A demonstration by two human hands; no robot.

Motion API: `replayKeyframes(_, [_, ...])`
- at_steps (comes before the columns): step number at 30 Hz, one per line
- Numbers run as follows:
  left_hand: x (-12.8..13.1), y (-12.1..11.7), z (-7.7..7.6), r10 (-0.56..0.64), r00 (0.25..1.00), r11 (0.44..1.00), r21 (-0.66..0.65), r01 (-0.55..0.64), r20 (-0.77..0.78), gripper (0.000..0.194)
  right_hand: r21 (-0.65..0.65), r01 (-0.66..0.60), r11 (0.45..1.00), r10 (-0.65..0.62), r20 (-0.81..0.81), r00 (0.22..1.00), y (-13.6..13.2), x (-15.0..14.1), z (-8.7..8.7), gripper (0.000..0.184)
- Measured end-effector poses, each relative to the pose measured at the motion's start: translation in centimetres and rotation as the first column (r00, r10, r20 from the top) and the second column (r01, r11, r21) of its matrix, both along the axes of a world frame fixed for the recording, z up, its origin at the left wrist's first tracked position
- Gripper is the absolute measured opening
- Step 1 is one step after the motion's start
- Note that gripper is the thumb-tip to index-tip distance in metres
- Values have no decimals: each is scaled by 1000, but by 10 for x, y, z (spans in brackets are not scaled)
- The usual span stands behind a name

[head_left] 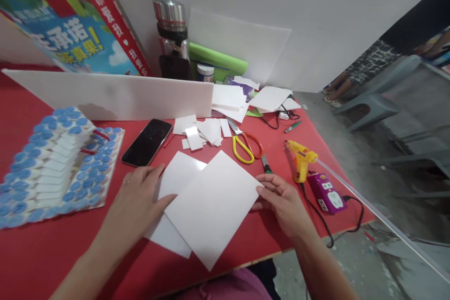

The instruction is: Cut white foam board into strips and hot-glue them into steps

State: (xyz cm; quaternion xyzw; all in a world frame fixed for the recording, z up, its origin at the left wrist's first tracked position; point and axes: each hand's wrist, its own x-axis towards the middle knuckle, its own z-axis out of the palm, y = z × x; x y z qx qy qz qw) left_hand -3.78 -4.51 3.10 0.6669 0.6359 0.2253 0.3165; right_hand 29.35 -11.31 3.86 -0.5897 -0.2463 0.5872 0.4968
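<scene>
Nearest, the right hand point(281, 201) pinches the right corner of the top white sheet point(216, 206) between thumb and fingers, its grip closed there. The left hand point(142, 197) lays its thumb on that sheet's left corner, its grip spread open over the lower white sheet point(174, 229), which the top one partly covers on the red counter point(253, 253). Beyond lie a phone point(146, 143), scissors point(246, 143) and a yellow glue gun point(300, 159); farther back stands a metal flask point(172, 33).
</scene>
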Motion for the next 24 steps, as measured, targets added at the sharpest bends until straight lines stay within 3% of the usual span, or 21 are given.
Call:
replayKeyframes(3, [9, 0, 7, -55, 963, 998, -56, 41, -262, 49, -31, -16, 999, 17, 29, 999, 0, -4, -2, 50])
replayKeyframes(6, [15, 1, 16, -80, 955, 986, -166, 34, -285, 36, -53, -52, 997, 54, 23, 998, -1, -10, -3, 53])
replayKeyframes(9, [13, -1, 16, -106, 948, 990, -120, 73, -301, 32, -33, -33, 999, 34, 36, 999, -2, -3, 0, 52])
replayKeyframes(11, [8, -1, 13, -168, 933, 985, -25, 169, -319, 41, -10, 12, 1000, -11, 78, 997, -2, 11, 5, 51])
replayKeyframes(13, [5, 2, 9, -284, 892, 945, 56, 323, -353, 61, 11, 53, 999, -54, 136, 989, -3, 29, 10, 51])
replayKeyframes(16, [8, 13, 8, -525, 752, 811, 35, 585, -398, 104, 41, 101, 994, -108, 220, 970, -6, 52, 16, 52])
replayKeyframes(18, [14, 24, 9, -643, 657, 722, -28, 691, -393, 119, 57, 121, 991, -132, 277, 952, -8, 60, 19, 52])
replayKeyframes(20, [22, 33, 11, -688, 613, 688, -79, 722, -389, 116, 72, 127, 989, -144, 338, 930, -11, 63, 20, 50])
replayKeyframes(24, [26, 38, 13, -666, 635, 718, -108, 687, -390, 99, 69, 59, 996, -82, 421, 903, -13, 60, 20, 47])
